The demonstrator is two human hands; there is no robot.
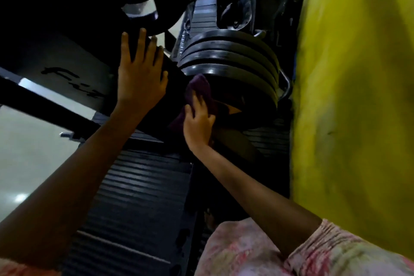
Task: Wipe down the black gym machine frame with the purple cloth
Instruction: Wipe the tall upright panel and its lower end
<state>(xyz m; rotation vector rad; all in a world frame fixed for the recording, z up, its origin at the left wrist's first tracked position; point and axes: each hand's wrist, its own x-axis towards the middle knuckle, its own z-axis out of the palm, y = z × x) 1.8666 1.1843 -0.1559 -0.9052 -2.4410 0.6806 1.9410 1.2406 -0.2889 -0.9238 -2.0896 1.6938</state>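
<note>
Cloth (199,94), purple and bunched, sits under your right hand (198,123), whose fingers curl over it and press it against the black frame (174,83) just below the stack of weight plates (233,63). Part of the cloth pokes out above your fingers and part hangs to the left of your palm. Your left hand (140,74) lies flat on the frame just up and left of the cloth, fingers spread and straight, holding nothing. Behind the plates, a ribbed black mat (136,197) runs under both of your forearms. A yellow wall (354,96) fills the right side, close beside the plates. Your pink patterned sleeve (324,251) shows at the lower right. Pale floor (29,145) lies at the left.
</note>
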